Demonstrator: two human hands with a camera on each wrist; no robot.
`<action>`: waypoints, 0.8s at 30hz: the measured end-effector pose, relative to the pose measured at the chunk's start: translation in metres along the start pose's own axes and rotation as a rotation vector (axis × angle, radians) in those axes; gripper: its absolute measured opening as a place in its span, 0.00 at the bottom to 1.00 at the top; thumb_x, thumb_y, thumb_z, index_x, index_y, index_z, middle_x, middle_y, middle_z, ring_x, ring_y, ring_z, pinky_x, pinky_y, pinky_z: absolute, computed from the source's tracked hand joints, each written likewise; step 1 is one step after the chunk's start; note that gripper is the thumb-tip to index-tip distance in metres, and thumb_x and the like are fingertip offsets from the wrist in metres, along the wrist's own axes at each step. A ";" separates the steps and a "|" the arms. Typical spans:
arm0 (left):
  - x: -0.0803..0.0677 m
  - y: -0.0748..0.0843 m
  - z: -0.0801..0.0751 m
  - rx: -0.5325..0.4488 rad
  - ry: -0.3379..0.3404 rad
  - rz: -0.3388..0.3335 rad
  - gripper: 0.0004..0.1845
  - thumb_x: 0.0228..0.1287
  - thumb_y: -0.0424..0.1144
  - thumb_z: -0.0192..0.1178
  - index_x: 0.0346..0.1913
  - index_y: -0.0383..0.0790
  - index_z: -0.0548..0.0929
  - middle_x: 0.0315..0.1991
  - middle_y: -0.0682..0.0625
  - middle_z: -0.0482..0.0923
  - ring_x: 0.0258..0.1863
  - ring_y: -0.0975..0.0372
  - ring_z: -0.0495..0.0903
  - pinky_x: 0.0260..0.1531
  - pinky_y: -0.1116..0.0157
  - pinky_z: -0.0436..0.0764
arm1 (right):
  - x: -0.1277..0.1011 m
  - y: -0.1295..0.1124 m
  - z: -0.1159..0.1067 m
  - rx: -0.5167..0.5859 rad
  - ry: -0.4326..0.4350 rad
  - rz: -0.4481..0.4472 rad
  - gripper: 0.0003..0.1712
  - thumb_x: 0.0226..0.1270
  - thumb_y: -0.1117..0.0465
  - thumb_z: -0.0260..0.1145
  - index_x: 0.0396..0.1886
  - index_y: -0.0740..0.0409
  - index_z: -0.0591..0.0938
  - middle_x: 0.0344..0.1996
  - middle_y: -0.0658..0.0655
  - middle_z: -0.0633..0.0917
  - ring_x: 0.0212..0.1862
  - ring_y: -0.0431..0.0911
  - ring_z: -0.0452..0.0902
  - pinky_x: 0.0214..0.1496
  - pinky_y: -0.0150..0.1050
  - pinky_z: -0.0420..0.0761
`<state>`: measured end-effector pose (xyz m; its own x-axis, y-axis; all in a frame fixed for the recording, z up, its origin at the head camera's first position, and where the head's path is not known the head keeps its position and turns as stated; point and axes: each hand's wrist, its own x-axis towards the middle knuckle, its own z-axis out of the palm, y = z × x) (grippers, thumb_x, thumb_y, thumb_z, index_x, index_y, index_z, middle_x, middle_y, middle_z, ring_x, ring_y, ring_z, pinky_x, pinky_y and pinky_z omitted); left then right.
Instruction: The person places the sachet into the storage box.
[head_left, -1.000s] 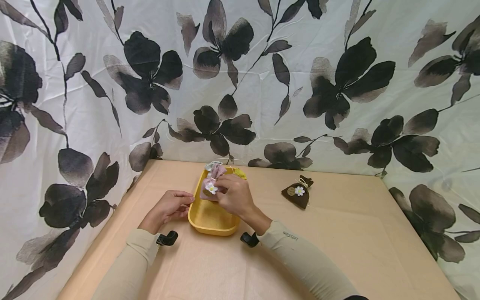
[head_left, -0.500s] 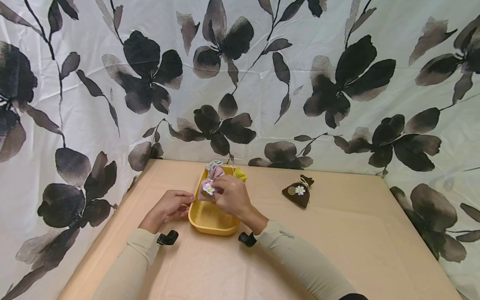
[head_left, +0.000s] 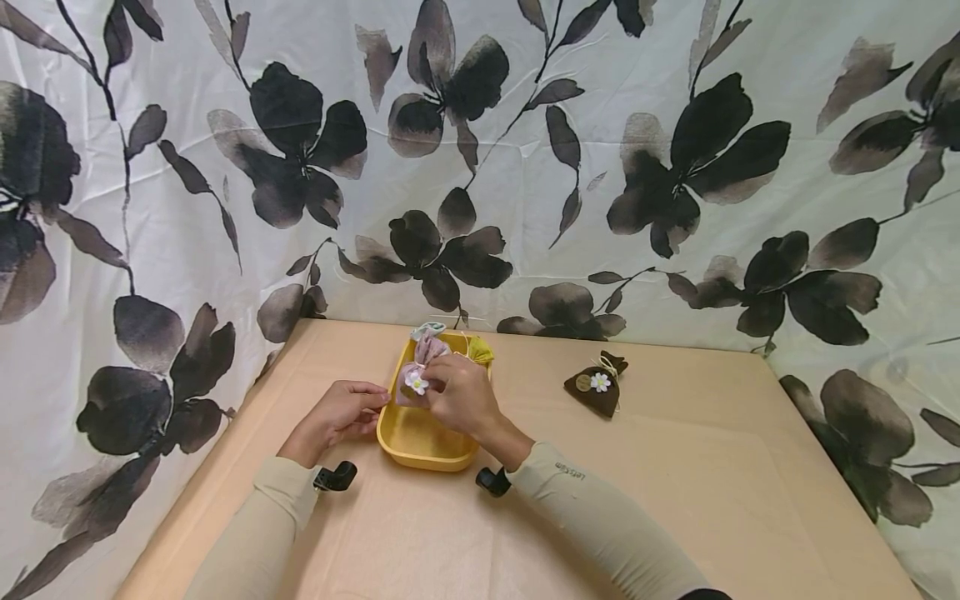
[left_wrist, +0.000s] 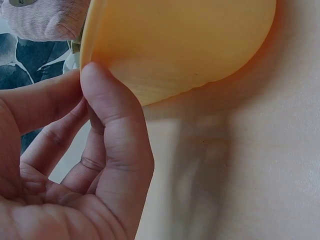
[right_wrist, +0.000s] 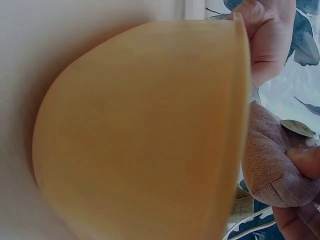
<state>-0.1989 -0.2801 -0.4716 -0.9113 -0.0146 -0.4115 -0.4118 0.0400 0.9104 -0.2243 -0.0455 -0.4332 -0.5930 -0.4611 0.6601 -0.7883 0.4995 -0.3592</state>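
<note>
A yellow tray (head_left: 427,440) stands on the table, its short side towards me. At its left rim, my left hand (head_left: 341,415) pinches the edge between thumb and fingers, as the left wrist view confirms. My right hand (head_left: 467,396) holds a small pink drawstring pouch (head_left: 431,348) with a white flower, over the tray's left inner side. In the right wrist view, thumb and fingers press into the pouch (right_wrist: 275,167), which shows above the tray rim. Behind it, at the tray's far end, a pale grey-blue pouch (head_left: 429,328) and a yellow-green pouch (head_left: 481,350) show only their gathered tops.
To the right of the tray lies a dark brown pouch (head_left: 597,393) with a white flower and a round tag. A flower-printed curtain (head_left: 555,208) hangs behind the table (head_left: 675,483) and at its sides.
The right hand and the pink pouch have shifted slightly left and, at the end, a touch towards me. The left hand stays at the tray's rim.
</note>
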 end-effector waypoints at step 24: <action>0.001 -0.001 -0.001 -0.010 -0.004 0.006 0.13 0.73 0.33 0.63 0.55 0.29 0.85 0.29 0.52 0.82 0.23 0.67 0.79 0.25 0.73 0.84 | -0.006 -0.001 0.007 -0.042 -0.071 0.008 0.08 0.50 0.71 0.77 0.31 0.57 0.92 0.36 0.52 0.93 0.43 0.44 0.89 0.52 0.38 0.88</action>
<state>-0.1993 -0.2812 -0.4731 -0.9136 -0.0101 -0.4064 -0.4065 0.0300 0.9132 -0.2210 -0.0484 -0.4419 -0.6106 -0.5069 0.6085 -0.7767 0.5333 -0.3351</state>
